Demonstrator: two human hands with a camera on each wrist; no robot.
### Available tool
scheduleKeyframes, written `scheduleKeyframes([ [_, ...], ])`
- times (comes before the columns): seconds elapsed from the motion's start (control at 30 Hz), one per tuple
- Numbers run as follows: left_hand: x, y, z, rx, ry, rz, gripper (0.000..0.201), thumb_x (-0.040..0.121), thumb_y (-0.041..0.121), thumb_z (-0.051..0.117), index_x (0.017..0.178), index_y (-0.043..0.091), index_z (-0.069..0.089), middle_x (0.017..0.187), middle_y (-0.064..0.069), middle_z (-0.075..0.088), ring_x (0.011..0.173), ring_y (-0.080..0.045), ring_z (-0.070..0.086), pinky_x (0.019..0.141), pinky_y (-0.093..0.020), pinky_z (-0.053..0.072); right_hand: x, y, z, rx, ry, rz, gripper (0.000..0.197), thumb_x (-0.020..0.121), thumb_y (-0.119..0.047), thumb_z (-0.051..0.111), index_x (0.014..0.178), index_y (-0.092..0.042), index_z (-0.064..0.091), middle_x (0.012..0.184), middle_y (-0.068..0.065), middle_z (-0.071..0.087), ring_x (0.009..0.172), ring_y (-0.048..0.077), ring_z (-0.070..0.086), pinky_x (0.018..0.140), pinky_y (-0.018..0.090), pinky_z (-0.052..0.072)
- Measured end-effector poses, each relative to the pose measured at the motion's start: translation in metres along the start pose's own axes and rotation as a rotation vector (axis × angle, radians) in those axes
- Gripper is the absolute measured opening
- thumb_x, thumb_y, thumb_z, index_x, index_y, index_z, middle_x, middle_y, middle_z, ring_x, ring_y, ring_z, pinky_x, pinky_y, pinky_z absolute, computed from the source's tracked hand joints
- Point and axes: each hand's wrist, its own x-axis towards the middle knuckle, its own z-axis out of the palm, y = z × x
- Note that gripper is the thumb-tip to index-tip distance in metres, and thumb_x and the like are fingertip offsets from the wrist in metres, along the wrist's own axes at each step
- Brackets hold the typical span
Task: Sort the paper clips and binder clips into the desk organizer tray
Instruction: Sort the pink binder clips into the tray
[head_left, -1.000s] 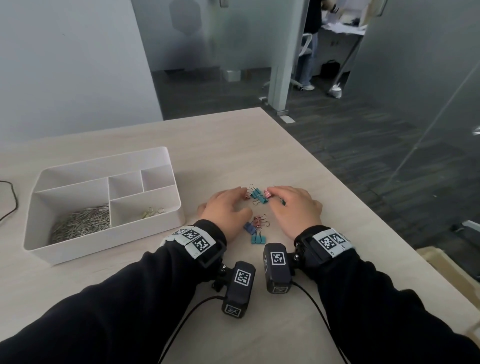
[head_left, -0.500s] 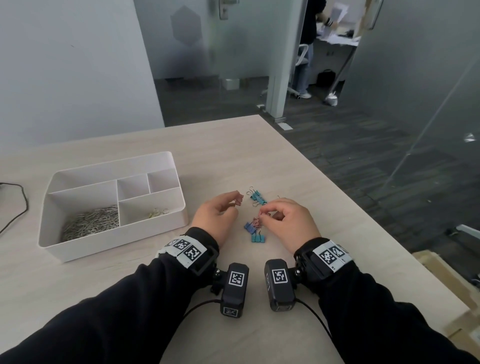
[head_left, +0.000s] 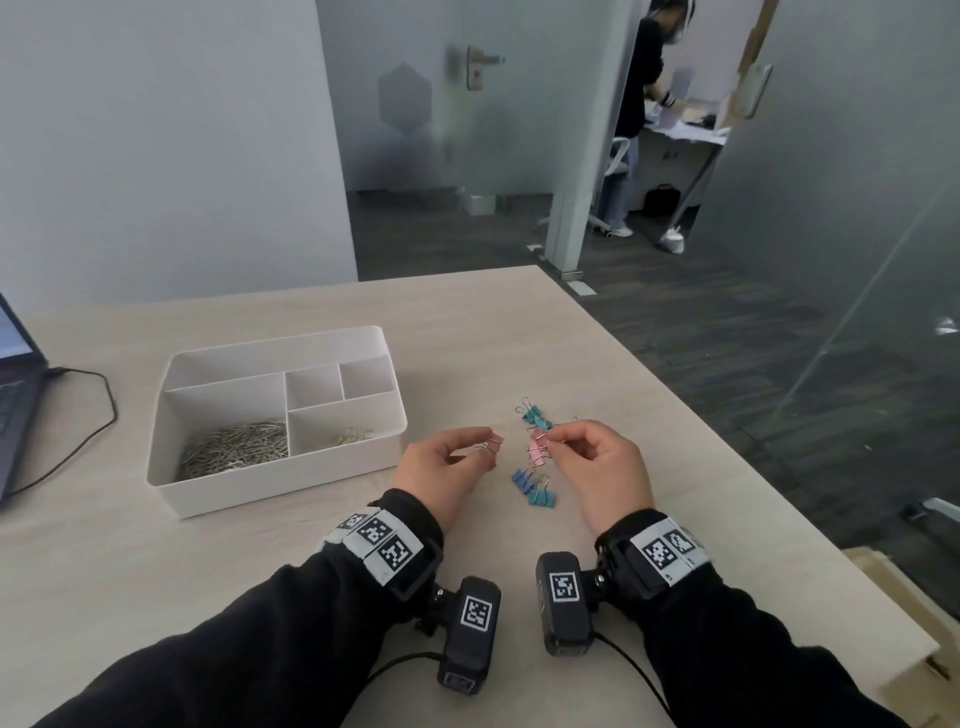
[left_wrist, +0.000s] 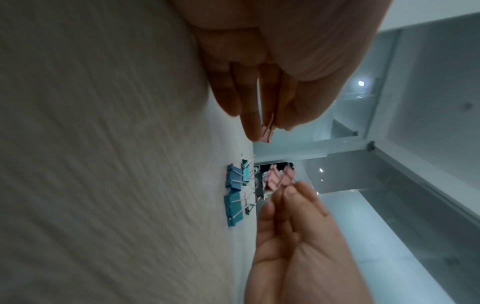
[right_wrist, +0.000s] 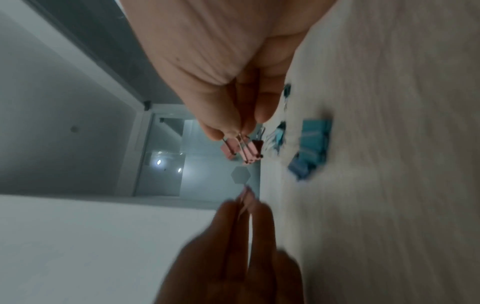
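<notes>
My left hand (head_left: 483, 441) pinches one pink binder clip (head_left: 496, 441) by its wire handles, lifted off the table; the left wrist view shows that pink clip (left_wrist: 267, 133) between thumb and fingers. My right hand (head_left: 558, 436) pinches the wire handles of two pink binder clips (head_left: 537, 449), which hang from the fingertips (right_wrist: 233, 131). Blue and teal binder clips (head_left: 535, 488) lie on the table between my hands, and more teal clips (head_left: 534, 415) lie farther back. The white organizer tray (head_left: 270, 483) stands to the left, with silver paper clips (head_left: 234, 452) in its large compartment.
A few yellowish clips (head_left: 353, 435) lie in the tray's front right compartment; two small back compartments hold nothing. A laptop (head_left: 15, 395) with a black cable (head_left: 98, 415) sits at the far left. The table's right edge (head_left: 727, 447) drops to the floor. A person stands far back.
Both hands have risen from the pile on the table, each now holding pink binder clips pinched by the handles. The head view has tilted upward.
</notes>
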Motion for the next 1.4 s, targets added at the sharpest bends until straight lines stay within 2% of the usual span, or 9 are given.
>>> scheduleKeyframes([
  [0.17, -0.011, 0.012, -0.006, -0.05, -0.092, 0.026, 0.04, 0.077, 0.026, 0.079, 0.115, 0.034, 0.068, 0.085, 0.006, 0.077, 0.076, -0.019, 0.073, 0.074, -0.033, 0.061, -0.017, -0.025, 0.02, 0.085, -0.067, -0.037, 0.017, 0.087, -0.009, 0.071, 0.085, -0.025, 0.075, 0.081, -0.008, 0.076, 0.079, 0.008, 0.071, 0.077, 0.029, 0.059],
  [0.3, -0.016, 0.016, -0.012, -0.021, -0.076, 0.075, 0.046, 0.077, 0.017, 0.078, 0.118, 0.032, 0.064, 0.079, 0.0, 0.076, 0.061, -0.01, 0.066, 0.071, -0.033, 0.06, -0.017, -0.042, 0.03, 0.181, -0.125, -0.018, 0.018, 0.084, -0.005, 0.072, 0.08, -0.022, 0.076, 0.078, -0.002, 0.077, 0.079, 0.02, 0.073, 0.08, 0.04, 0.06],
  [0.43, -0.021, 0.021, -0.021, 0.004, -0.049, 0.163, 0.045, 0.079, 0.008, 0.074, 0.117, 0.03, 0.063, 0.1, 0.008, 0.071, 0.066, -0.002, 0.066, 0.06, -0.023, 0.057, -0.018, -0.049, 0.034, 0.173, -0.21, -0.036, 0.01, 0.083, -0.008, 0.075, 0.08, -0.018, 0.075, 0.081, 0.001, 0.078, 0.081, 0.031, 0.07, 0.073, 0.039, 0.058],
  [0.57, -0.021, 0.023, -0.027, 0.11, -0.047, 0.24, 0.028, 0.079, 0.01, 0.071, 0.097, 0.031, 0.071, 0.087, 0.008, 0.071, 0.072, -0.008, 0.068, 0.058, -0.031, 0.06, -0.018, -0.055, 0.035, 0.131, -0.271, -0.064, 0.009, 0.083, -0.005, 0.074, 0.082, -0.014, 0.073, 0.082, 0.004, 0.077, 0.074, 0.013, 0.069, 0.069, 0.028, 0.053],
  [0.7, -0.018, 0.027, -0.033, 0.132, -0.035, 0.217, 0.022, 0.079, 0.009, 0.072, 0.089, 0.029, 0.072, 0.072, 0.003, 0.069, 0.061, -0.018, 0.069, 0.063, -0.037, 0.062, -0.018, -0.065, 0.028, 0.124, -0.32, -0.046, 0.005, 0.085, -0.003, 0.071, 0.086, -0.009, 0.072, 0.084, 0.011, 0.075, 0.076, 0.018, 0.069, 0.073, 0.036, 0.057],
  [0.87, -0.011, 0.026, -0.045, 0.113, 0.004, 0.142, 0.021, 0.08, 0.007, 0.072, 0.095, 0.022, 0.07, 0.078, -0.002, 0.066, 0.054, -0.012, 0.063, 0.056, -0.024, 0.058, 0.003, -0.054, 0.008, -0.085, -0.173, -0.012, 0.007, 0.089, -0.021, 0.066, 0.085, -0.021, 0.072, 0.082, -0.002, 0.074, 0.077, 0.013, 0.069, 0.07, 0.026, 0.052],
  [0.97, -0.009, 0.025, -0.046, 0.174, 0.019, 0.134, 0.019, 0.081, 0.012, 0.071, 0.097, 0.023, 0.07, 0.076, 0.004, 0.063, 0.053, -0.011, 0.058, 0.052, -0.021, 0.054, 0.011, -0.037, 0.0, -0.395, -0.258, 0.005, 0.009, 0.089, -0.031, 0.065, 0.083, -0.027, 0.07, 0.087, -0.011, 0.071, 0.086, 0.008, 0.066, 0.08, 0.028, 0.052],
  [1.2, 0.004, 0.021, -0.02, 0.415, -0.024, 0.134, 0.025, 0.083, 0.025, 0.072, 0.107, 0.028, 0.069, 0.092, 0.015, 0.066, 0.082, -0.002, 0.06, 0.076, -0.018, 0.045, 0.011, -0.017, 0.007, -0.529, -0.351, 0.064, 0.014, 0.085, -0.022, 0.07, 0.081, -0.035, 0.066, 0.089, -0.014, 0.068, 0.09, 0.007, 0.065, 0.088, 0.03, 0.053],
  [1.4, 0.016, 0.024, -0.008, 0.529, -0.101, 0.072, 0.031, 0.084, 0.028, 0.069, 0.115, 0.029, 0.067, 0.103, 0.013, 0.069, 0.095, -0.006, 0.064, 0.08, -0.016, 0.048, 0.013, -0.011, 0.0, -0.387, -0.228, 0.068, 0.017, 0.087, -0.015, 0.069, 0.082, -0.031, 0.07, 0.09, -0.01, 0.07, 0.086, 0.008, 0.067, 0.074, 0.021, 0.052],
])
